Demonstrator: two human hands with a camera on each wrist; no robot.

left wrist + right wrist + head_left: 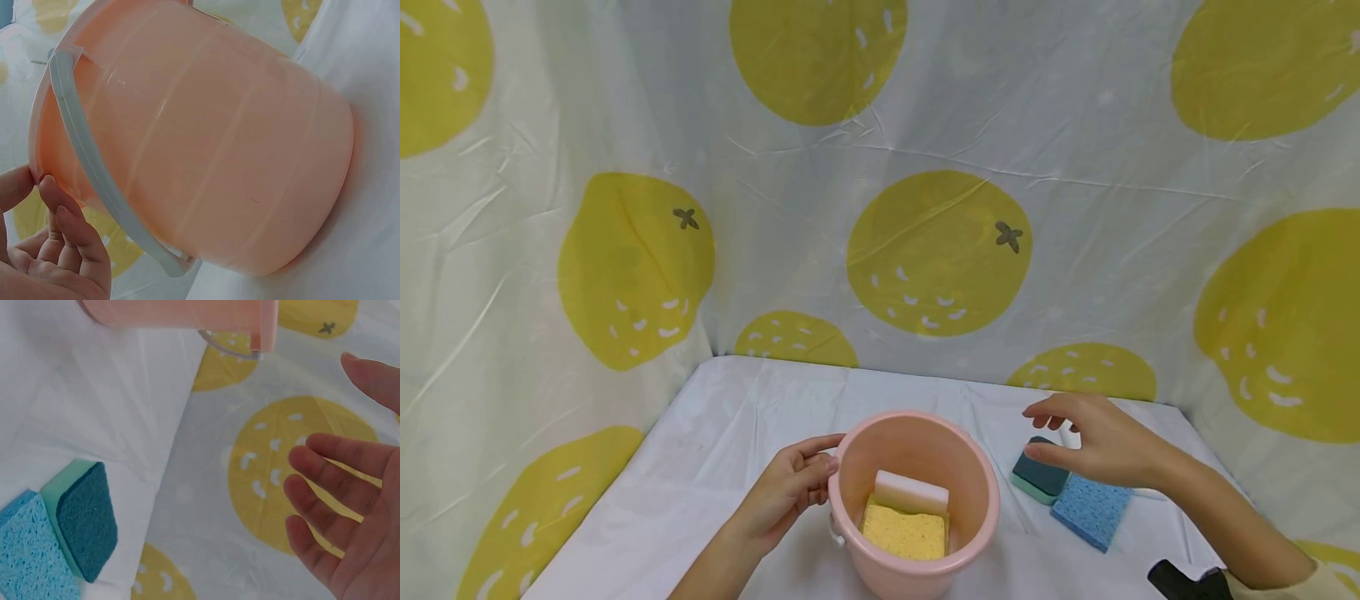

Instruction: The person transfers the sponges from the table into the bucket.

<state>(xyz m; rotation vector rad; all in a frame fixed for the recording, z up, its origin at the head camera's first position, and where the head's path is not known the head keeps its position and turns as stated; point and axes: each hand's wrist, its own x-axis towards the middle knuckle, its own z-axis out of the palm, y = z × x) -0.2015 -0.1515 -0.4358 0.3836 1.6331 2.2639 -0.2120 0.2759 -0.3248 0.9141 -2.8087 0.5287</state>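
Observation:
A pink bucket (917,429) stands on the white-covered table, its pale handle (103,178) hanging down the side. My left hand (790,492) pinches the bucket's rim at its left between thumb and fingers. Inside the bucket lie a yellow sponge (904,532) and a pale pink roll-shaped piece (912,492). My right hand (1093,442), fingers relaxed and holding nothing, hovers above a green sponge with a dark scouring top (1043,467). Beside that one lies a blue sponge (1092,510), partly under the hand in the head view.
Curtains printed with yellow lemons (940,254) hang behind and at both sides of the table (760,400). A black strap-like device (1187,581) sits by the right sleeve.

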